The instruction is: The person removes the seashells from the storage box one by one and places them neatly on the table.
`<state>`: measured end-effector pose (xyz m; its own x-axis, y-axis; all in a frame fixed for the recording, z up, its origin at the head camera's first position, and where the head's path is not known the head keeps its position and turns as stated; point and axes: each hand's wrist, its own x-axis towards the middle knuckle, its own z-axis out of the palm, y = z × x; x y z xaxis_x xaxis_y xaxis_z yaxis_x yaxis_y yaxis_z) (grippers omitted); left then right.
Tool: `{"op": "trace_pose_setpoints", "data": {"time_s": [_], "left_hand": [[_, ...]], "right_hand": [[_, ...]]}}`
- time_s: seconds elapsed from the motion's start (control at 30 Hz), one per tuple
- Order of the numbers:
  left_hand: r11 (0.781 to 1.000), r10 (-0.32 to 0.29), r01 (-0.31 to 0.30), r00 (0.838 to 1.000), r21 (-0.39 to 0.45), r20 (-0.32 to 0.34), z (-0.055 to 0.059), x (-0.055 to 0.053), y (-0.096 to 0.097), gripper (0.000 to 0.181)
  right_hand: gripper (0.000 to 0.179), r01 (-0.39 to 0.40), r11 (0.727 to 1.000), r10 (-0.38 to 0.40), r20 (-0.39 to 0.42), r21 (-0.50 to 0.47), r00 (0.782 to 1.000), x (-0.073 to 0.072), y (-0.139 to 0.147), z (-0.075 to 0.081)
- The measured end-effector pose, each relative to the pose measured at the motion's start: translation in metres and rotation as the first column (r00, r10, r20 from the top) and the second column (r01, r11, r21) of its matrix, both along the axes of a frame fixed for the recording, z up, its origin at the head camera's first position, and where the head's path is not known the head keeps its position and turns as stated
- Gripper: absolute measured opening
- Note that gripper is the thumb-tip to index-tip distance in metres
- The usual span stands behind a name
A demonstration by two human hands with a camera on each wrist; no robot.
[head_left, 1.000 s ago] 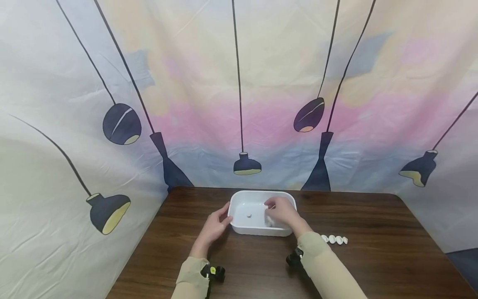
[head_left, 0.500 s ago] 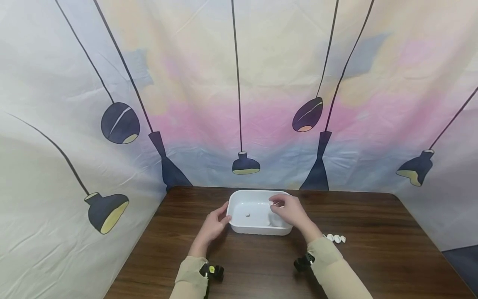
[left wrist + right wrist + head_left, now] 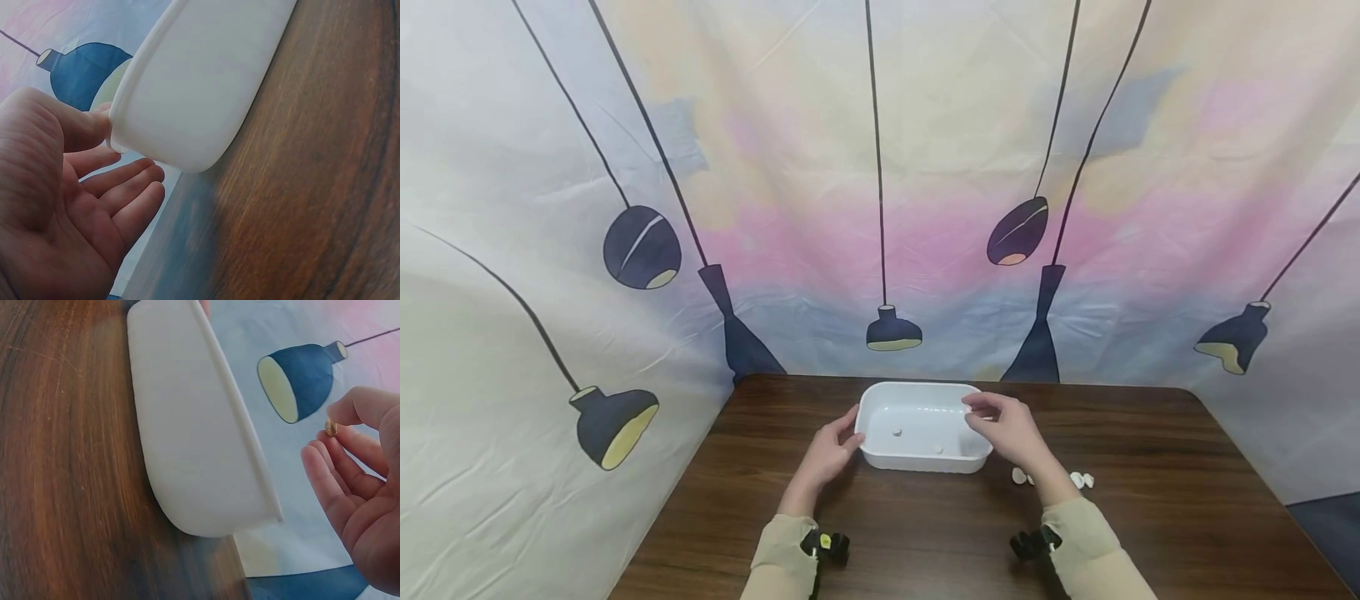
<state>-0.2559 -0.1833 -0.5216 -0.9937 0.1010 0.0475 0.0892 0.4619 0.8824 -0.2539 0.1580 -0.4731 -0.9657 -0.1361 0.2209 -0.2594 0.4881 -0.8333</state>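
Observation:
A white rectangular dish (image 3: 925,463) with rounded corners stands on the wooden table. My left hand (image 3: 829,454) grips its left end, thumb at the rim and index finger behind it. In the left wrist view the other fingers (image 3: 140,200) are spread below the rim. My right hand (image 3: 1009,427) is raised at the dish's right rim. Between its thumb and fingertips it pinches a small tan, rounded shell-like piece (image 3: 330,428). Inside the dish lie two small whitish pieces, one left of the middle (image 3: 897,432) and one near the front wall (image 3: 938,449).
Several white shell-like pieces (image 3: 1018,476) lie in a row on the table (image 3: 925,542), right of the dish, partly hidden by my right forearm. A fabric backdrop (image 3: 820,208) printed with lamps hangs right behind the table's back edge.
My right hand has moved right, from over the dish's inside to its right rim, uncovering the piece near the front wall. My left hand keeps its hold.

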Motion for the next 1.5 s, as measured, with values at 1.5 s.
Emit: {"op": "trace_pose_setpoints", "data": {"time_s": [1.5], "left_hand": [[1.0, -0.003, 0.003, 1.0, 0.003, 0.003, 0.002, 0.0, 0.0, 0.058]], "right_hand": [[0.03, 0.046, 0.949, -0.11, 0.189, 0.312, 0.976, 0.057, 0.187, -0.036]]}}
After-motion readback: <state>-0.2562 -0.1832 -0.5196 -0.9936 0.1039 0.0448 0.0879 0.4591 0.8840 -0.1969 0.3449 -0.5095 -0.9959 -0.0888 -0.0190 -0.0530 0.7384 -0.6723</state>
